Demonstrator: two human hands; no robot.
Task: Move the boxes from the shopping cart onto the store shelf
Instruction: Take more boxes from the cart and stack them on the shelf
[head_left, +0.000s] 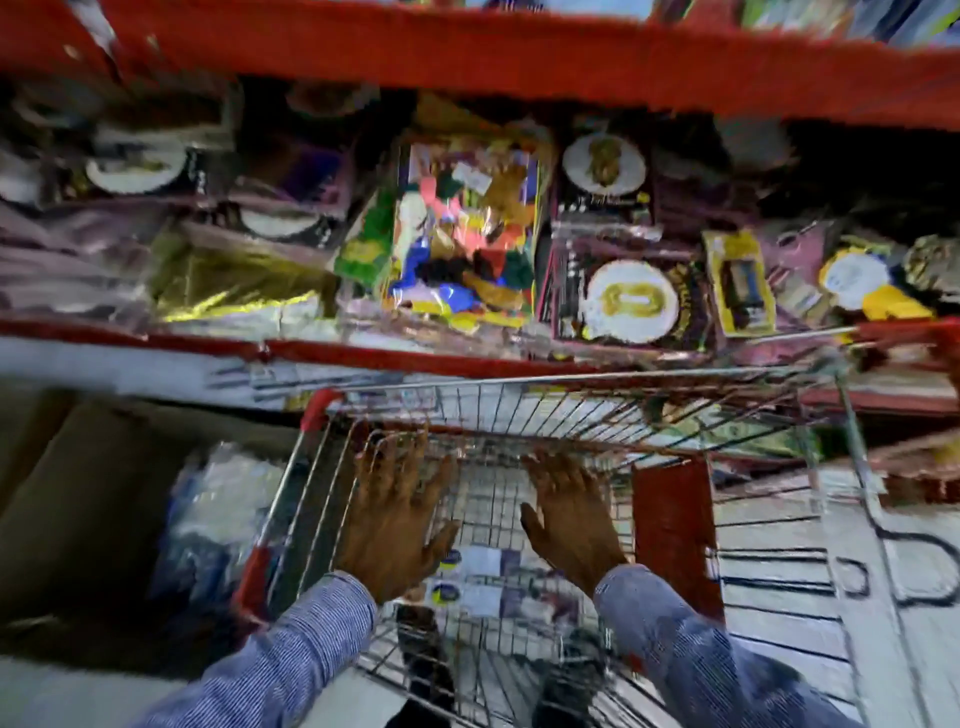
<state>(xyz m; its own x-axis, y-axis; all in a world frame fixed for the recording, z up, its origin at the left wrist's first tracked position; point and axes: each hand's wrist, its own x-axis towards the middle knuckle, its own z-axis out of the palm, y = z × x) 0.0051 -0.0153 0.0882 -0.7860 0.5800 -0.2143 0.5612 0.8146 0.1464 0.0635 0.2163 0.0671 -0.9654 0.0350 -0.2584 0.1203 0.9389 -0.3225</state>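
The frame is blurred by motion. A wire shopping cart (571, 384) with red corners stands against the store shelf (415, 358). Both my hands reach down into its basket with fingers spread. My left hand (395, 514) and my right hand (571, 514) hover side by side, holding nothing. Below and between them, flat white boxes (480, 577) with blue and yellow round labels lie at the bottom of the cart, partly hidden by my wrists. The shelf above the cart is packed with bagged party goods.
A red flap (670, 530) hangs inside the cart on the right. A brown cardboard carton (88, 509) with plastic-wrapped goods (218, 514) sits left of the cart. A higher red shelf board (519, 57) juts out overhead. White floor lies to the right.
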